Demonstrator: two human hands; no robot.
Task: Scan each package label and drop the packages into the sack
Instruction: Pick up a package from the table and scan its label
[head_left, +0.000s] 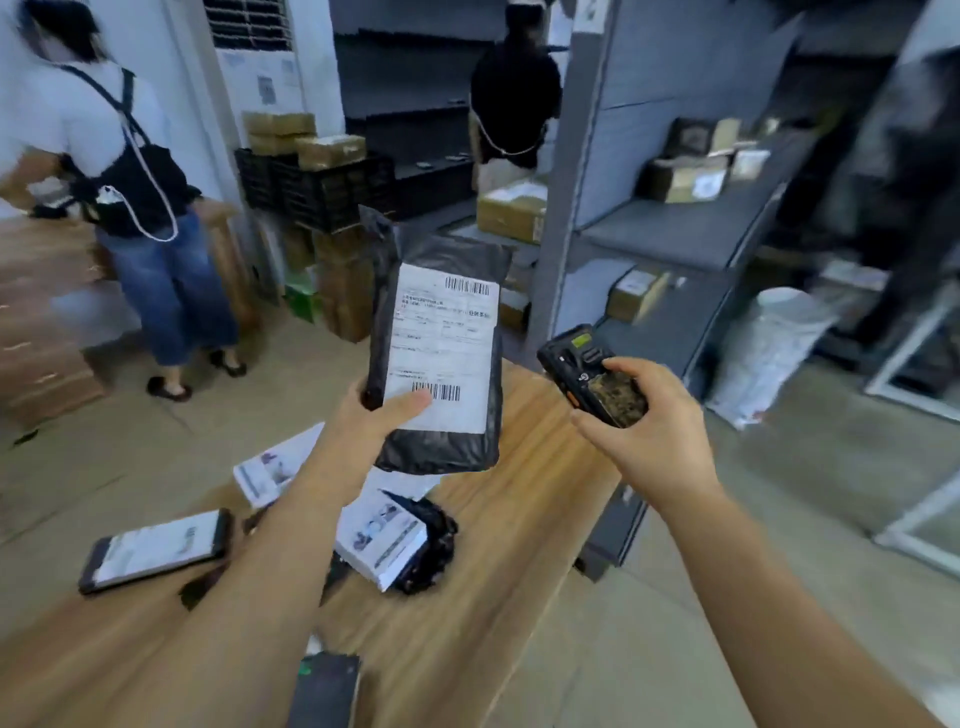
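Right now the left hand (374, 415) holds a black parcel (439, 353) upright above the far part of the table (519, 519), its grip closed on the parcel's lower left edge, the thumb lying across the bottom of the white label (441, 348) beside the lower barcode. The label faces the camera, with a second barcode near its top right corner. The right hand (654, 431) grips a black scanner (592, 374) just right of the parcel, fingers curled round its body and the thumb on its top face; the scanner's small screen end points away toward the shelves, and the two things are near but not touching. On the table below the left forearm lies another black parcel (400, 540) with a white label, tilted, and a white labelled packet (275, 467) sits by the table's far left edge. A phone (156, 551) with a lit screen lies flat toward the left edge. A dark object (327, 686) sits at the near edge, too blurred to name. Beyond the table, a white sack (769, 353) stands on the floor at the foot of grey shelves (675, 234) that carry cardboard boxes. A person in jeans (130, 182) stands at the left, and another person in black (514, 98) stands further back, near stacked boxes and black crates (322, 182).
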